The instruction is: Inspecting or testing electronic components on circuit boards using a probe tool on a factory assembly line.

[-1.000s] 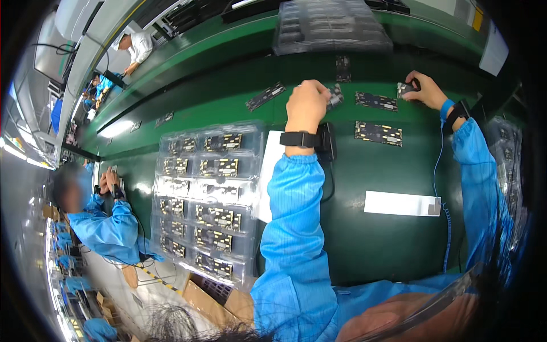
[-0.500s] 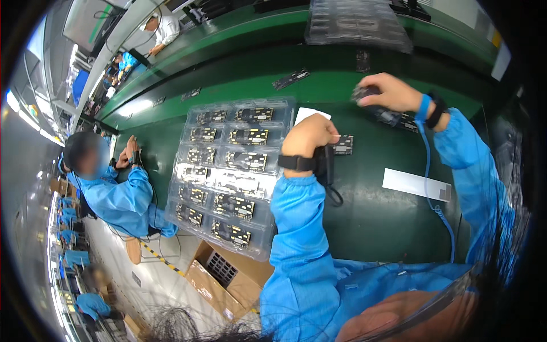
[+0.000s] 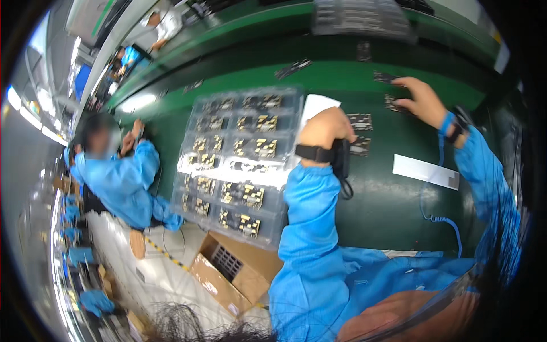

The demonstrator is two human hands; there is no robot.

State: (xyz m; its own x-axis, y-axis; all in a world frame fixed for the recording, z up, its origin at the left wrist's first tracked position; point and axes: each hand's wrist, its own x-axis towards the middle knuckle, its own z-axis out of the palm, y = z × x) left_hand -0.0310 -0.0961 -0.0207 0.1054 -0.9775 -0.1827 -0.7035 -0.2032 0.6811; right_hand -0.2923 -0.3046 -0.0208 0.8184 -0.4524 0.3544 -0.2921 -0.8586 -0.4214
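My left hand (image 3: pixel 326 130) is closed, fingers curled down, its fingertips at the left end of a dark circuit board (image 3: pixel 361 146) on the green table. Just beyond that board lies a second circuit board (image 3: pixel 360 121). My right hand (image 3: pixel 423 100) hovers farther right with thumb and fingers apart. One dark board (image 3: pixel 385 76) is by its fingertips and another board (image 3: pixel 391 103) by its thumb; the hand partly hides both. Left of my left hand, a clear plastic tray (image 3: pixel 290 114) holds several circuit boards in two columns, glare covering some.
White paper (image 3: pixel 319 105) lies behind my left hand, and a white strip (image 3: pixel 425 172) lies right of center. A blue coiled cord (image 3: pixel 441 219) runs from my right wrist. Stacked clear trays (image 3: pixel 364 20) stand at the back. A co-worker (image 3: pixel 117 176) sits left; an open carton (image 3: pixel 256 273) stands below.
A board formerly in my right hand now lies beside the one at my left fingertips. The right hand has let go and moved right, its fingers spreading. The whole view has shifted slightly.
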